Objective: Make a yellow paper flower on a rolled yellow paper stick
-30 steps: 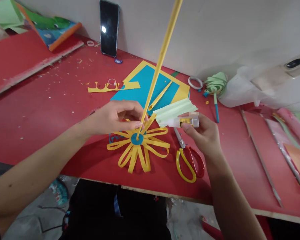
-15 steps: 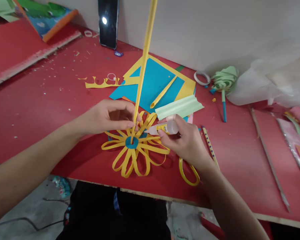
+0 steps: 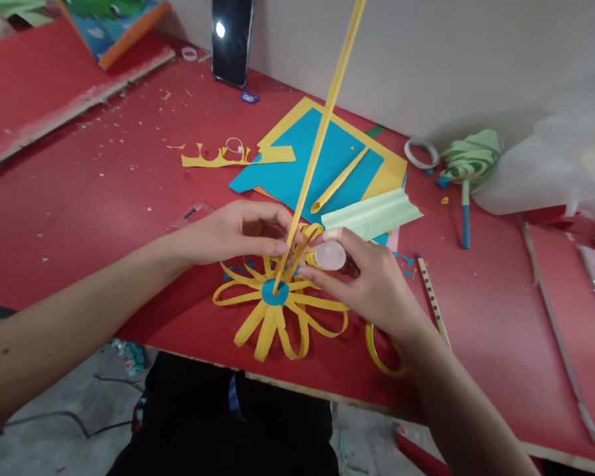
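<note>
A yellow paper flower (image 3: 277, 314) with looped petals and a blue centre disc (image 3: 274, 293) lies near the front edge of the red table (image 3: 104, 198). A long rolled yellow paper stick (image 3: 322, 132) stands on the disc, leaning up and to the right. My left hand (image 3: 238, 231) pinches the stick just above the flower. My right hand (image 3: 361, 277) holds a small clear glue bottle (image 3: 328, 255), its tip pointing left at the base of the stick.
Blue and yellow paper sheets (image 3: 322, 155), a folded green sheet (image 3: 371, 213), a short yellow roll (image 3: 338, 180), a pencil (image 3: 432, 297), scissors handles (image 3: 383, 357), tape rings (image 3: 422, 153), a green paper flower (image 3: 469, 165) and a phone (image 3: 232, 39) against the wall.
My right hand brought the glue bottle from the right down to the base of the stick. The stick tipped back to the right.
</note>
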### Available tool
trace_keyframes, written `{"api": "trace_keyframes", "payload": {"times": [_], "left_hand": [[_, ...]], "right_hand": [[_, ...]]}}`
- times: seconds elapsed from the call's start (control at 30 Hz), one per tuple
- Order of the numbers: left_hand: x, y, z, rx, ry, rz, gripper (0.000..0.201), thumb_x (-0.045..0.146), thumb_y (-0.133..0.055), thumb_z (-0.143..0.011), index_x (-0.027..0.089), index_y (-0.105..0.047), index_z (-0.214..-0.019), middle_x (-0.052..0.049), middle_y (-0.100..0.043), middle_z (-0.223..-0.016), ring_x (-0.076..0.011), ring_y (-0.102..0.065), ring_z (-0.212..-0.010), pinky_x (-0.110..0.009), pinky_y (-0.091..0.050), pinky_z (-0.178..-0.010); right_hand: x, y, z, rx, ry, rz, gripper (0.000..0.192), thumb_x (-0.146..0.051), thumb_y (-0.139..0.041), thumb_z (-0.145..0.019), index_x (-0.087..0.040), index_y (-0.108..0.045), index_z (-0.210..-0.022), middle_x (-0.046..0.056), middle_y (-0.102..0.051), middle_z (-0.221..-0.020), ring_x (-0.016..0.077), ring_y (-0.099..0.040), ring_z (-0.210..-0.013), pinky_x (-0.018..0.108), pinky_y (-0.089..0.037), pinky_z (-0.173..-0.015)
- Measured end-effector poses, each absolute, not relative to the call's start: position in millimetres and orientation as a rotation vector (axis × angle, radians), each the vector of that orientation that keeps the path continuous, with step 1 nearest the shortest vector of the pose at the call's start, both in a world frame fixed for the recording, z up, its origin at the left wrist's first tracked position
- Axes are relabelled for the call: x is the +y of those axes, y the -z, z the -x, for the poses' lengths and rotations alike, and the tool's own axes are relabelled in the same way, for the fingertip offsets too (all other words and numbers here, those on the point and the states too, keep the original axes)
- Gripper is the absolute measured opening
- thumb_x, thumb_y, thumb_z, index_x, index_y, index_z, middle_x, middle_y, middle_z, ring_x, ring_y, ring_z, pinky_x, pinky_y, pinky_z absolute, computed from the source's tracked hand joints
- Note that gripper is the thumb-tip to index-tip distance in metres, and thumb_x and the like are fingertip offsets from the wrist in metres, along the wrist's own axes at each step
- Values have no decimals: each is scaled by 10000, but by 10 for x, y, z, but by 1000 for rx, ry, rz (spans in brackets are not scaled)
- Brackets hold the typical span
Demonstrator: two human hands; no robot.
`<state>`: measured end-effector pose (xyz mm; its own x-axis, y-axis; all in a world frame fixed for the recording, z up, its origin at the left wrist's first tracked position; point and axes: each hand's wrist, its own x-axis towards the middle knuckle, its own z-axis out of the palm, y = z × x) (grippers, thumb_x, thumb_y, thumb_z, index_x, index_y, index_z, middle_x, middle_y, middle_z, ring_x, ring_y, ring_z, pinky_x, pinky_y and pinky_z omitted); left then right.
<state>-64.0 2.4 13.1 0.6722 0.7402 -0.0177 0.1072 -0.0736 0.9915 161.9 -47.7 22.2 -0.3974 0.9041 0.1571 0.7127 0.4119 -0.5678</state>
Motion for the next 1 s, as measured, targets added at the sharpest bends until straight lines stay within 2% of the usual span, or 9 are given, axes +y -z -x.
{"api": "trace_keyframes", "payload": {"times": [0.17, 0.33, 0.63, 0.8, 1.0], "left_hand": [[21, -126, 605, 676, -558, -1556, 134, 277, -673, -813, 163, -650, -880, -52, -694, -845, -155, -677, -783, -257, -557, -682], [29, -81, 606, 704, -572, -1508, 107, 233, -670, -807, 155, -635, -870, -45, -689, -839, -142, -675, -775, -248, -559, -697], [43, -44, 633, 766, -585, -1306, 140, 256, -672, -783, 172, -635, -889, -34, -694, -884, -169, -698, -781, -301, -597, -719], [49, -56, 617, 755, -591, -1088, 94, 167, -680, -753, 156, -631, -832, 6, -667, -799, -150, -701, -742, -287, -606, -731], [43, -51, 608, 757, -610, -1050, 84, 142, -678, -755, 145, -642, -830, 11, -662, -774, -146, -706, -722, -264, -612, -697]], "right_hand": [[-466, -145, -1592, -2160, -551, 1419, 211, -403, -603, -875, -205, -579, -942, 0, -673, -728, 143, -605, -582, 234, -400, -526], [-476, -93, -1600, -2097, -544, 1446, 205, -374, -611, -846, -207, -548, -948, 18, -693, -789, 174, -640, -651, 254, -437, -568], [-413, 23, -1666, -1942, -594, 1494, 159, -351, -581, -864, -200, -532, -856, -34, -563, -631, 115, -473, -516, 231, -348, -488], [-388, 66, -1682, -1913, -611, 1463, 183, -365, -552, -890, -197, -514, -827, -23, -539, -653, 115, -451, -535, 241, -333, -496], [-400, 47, -1665, -1946, -618, 1458, 197, -371, -566, -887, -207, -476, -824, -48, -471, -580, 104, -401, -469, 239, -290, -452]]}}
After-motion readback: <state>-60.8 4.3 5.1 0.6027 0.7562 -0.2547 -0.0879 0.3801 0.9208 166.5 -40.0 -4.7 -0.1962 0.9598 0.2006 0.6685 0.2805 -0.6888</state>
